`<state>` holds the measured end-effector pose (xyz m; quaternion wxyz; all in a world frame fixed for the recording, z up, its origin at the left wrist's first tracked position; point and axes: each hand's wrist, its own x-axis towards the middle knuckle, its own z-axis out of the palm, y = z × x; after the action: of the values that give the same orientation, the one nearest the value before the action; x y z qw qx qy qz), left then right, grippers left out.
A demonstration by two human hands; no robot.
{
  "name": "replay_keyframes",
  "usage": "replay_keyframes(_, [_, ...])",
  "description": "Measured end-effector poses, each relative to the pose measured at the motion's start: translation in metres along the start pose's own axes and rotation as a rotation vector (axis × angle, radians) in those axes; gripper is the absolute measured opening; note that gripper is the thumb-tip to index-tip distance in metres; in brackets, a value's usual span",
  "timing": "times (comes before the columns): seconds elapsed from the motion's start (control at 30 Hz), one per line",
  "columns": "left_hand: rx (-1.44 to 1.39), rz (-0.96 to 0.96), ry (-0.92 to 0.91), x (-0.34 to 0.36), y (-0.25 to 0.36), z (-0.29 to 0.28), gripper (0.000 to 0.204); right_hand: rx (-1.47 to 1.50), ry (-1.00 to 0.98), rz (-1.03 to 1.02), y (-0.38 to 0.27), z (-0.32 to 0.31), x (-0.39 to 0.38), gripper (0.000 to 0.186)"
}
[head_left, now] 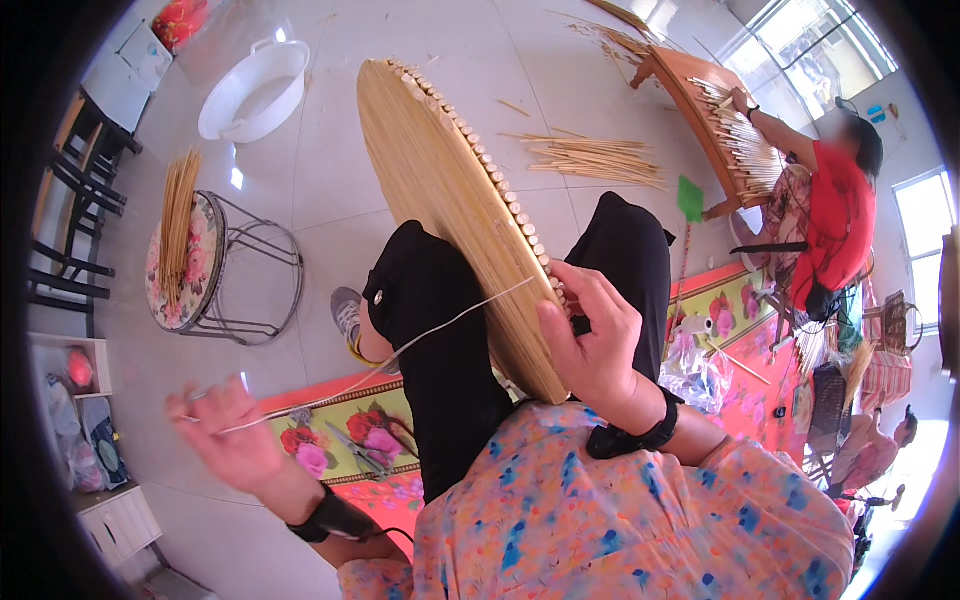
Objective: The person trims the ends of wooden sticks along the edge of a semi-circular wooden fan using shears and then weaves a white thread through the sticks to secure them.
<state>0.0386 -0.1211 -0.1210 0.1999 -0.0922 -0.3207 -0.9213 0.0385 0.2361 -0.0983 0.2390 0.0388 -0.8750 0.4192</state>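
Note:
A flat rounded panel of pale plant stalks stands tilted on its edge between my knees. Cut stalk ends line its right rim like a row of small discs. My right hand grips that rim near the lower end, thumb on the face and fingers behind, partly hidden. From the panel's face beside my thumb, a white thread stretches down and left. My left hand, out to the left and blurred by motion, holds this thread; whether a needle is there I cannot make out.
To the left, a round flowered stool bears a bundle of stalks; a white basin lies beyond. Scissors rest on the flowered mat. Loose stalks lie ahead. A red-shirted person works at a wooden table.

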Motion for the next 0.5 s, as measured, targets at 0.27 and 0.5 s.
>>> replay_keyframes(0.27, [0.723, -0.309, -0.599, -0.016, -0.1, 0.108, 0.004, -0.007, 0.042, -0.008, 0.009, 0.002, -0.005, 0.035])
replay_keyframes(0.5, [0.998, -0.115, -0.678, -0.009, -0.125, 0.117, 0.006, -0.013, 0.007, 0.005, 0.009, 0.002, -0.004, 0.035])
